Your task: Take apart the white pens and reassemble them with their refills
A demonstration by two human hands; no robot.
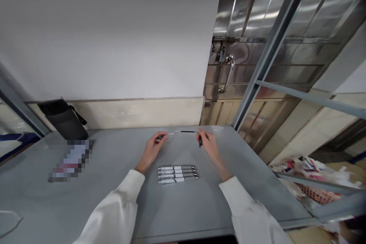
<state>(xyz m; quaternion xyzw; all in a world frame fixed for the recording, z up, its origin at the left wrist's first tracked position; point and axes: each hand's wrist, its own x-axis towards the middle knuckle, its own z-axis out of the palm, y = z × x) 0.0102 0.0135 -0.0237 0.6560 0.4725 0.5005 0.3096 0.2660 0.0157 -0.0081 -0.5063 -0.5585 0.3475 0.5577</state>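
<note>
My left hand (pixel 153 148) is closed on a pen barrel (pixel 170 134), whose clear end points right from my fingertips. Level with it, my right hand (pixel 208 144) pinches a thin black ink refill (pixel 187 131) near its right end. The refill's pale tip points left, toward the barrel, with a small gap seeming to lie between them. A dark piece (pixel 200 143) shows under my right fingers; its kind I cannot make out. Several white and silver pens (pixel 177 174) lie side by side on the grey table (pixel 177 217), below and between my hands.
A black bottle with a strap (pixel 63 120) stands at the back left. In front of it lies a blurred-out object (pixel 71 161). A white cord (pixel 13 223) is at the lower left. Metal frame posts (pixel 268 53) rise at the right, beside bags and a basket (pixel 317 193).
</note>
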